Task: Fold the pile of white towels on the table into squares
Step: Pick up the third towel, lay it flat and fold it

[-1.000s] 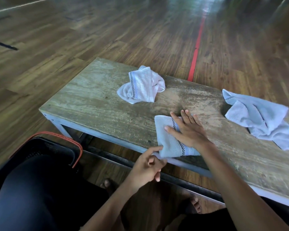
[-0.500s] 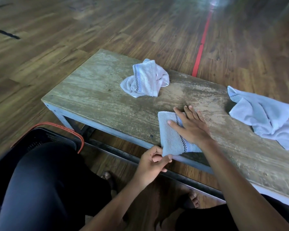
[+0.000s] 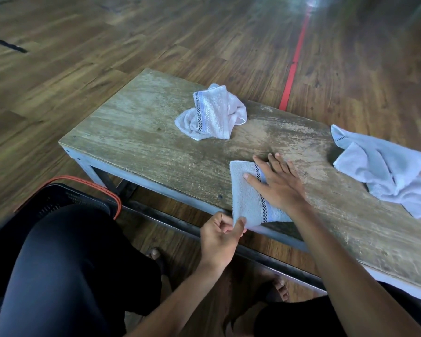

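Note:
A folded white towel [image 3: 247, 198] with a dark checked stripe lies at the near edge of the worn wooden table [image 3: 141, 147], its near corner hanging over the edge. My right hand [image 3: 276, 183] presses flat on it with straight fingers. My left hand [image 3: 220, 235] pinches the overhanging near corner from below the edge. A crumpled white towel [image 3: 213, 113] sits at the table's middle back. Another crumpled towel [image 3: 389, 169] lies spread at the right.
A black basket with an orange rim [image 3: 83, 190] stands on the floor at the table's left end, beside my left knee. A red line [image 3: 293, 62] runs across the wooden floor beyond the table. My bare feet are under the table.
My left hand rose to the towel's near corner and pinched it. My right hand stayed flat on the towel. The camera view shifted slightly.

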{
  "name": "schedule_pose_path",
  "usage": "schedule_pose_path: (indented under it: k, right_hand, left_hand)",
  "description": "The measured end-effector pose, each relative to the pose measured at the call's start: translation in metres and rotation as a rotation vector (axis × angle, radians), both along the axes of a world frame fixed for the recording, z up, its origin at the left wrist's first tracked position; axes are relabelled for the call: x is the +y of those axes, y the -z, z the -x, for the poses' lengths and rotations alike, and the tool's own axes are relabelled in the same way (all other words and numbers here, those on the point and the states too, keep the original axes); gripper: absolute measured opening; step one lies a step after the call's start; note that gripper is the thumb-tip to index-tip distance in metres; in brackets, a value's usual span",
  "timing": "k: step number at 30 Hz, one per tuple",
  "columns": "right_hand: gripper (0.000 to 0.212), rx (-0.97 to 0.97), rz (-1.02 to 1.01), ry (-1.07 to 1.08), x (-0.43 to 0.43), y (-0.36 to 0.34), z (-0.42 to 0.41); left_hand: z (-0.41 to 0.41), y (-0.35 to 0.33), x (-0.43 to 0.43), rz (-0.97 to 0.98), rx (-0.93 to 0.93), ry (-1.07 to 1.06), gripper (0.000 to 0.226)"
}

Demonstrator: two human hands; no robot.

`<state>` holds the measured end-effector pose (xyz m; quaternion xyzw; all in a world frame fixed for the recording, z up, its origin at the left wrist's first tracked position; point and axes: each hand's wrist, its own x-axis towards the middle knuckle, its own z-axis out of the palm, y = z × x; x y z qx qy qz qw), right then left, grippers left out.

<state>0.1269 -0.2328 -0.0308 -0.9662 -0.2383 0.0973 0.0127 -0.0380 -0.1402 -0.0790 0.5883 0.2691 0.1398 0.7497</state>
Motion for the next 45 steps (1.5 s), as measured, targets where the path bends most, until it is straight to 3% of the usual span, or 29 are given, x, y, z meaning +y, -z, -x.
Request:
schedule_pose_path:
  k: [14,19,22,24,26,30,33,39,42,45]
  right_hand:
    - [0.080,-0.005,-0.090,0.044,0.003,-0.002,0.007]
    - [0.066,0.049,-0.396,0.062,-0.015,-0.021,0.011]
    - [0.054,-0.042,-0.431,0.106,-0.041,-0.034,0.020]
    - [0.050,-0.077,-0.462,0.171,-0.064,-0.035,0.032]
    - [0.042,-0.060,-0.551,0.299,-0.086,-0.028,0.046]
    - [0.010,0.041,-0.774,0.540,-0.101,-0.015,0.074]
    - [0.017,0.076,-0.845,0.599,-0.099,-0.008,0.083]
    - [0.006,0.165,-0.763,0.603,-0.088,-0.008,0.082]
    - [0.019,0.193,-0.736,0.580,-0.087,-0.010,0.081]
    - [0.016,0.214,-0.744,0.577,-0.090,-0.008,0.081]
  left_hand:
    - [0.000,-0.022,0.016,-0.015,0.057,0.021,0.025]
    - [-0.004,-0.039,0.022,-0.477,0.013,-0.079,0.034]
    - [-0.019,-0.049,0.023,-0.666,-0.104,-0.040,0.030]
    - [-0.037,-0.053,0.021,-0.831,-0.129,0.091,0.031]
    - [-0.061,-0.059,0.013,-1.056,-0.036,0.301,0.041]
    - [-0.100,-0.058,-0.008,-1.407,0.135,0.664,0.057]
    - [-0.110,-0.046,-0.014,-1.494,0.229,0.802,0.066]
    - [-0.107,-0.034,-0.016,-1.554,0.216,0.723,0.089]
    - [-0.107,-0.032,-0.016,-1.558,0.201,0.693,0.092]
    - [-0.108,-0.030,-0.016,-1.545,0.199,0.693,0.092]
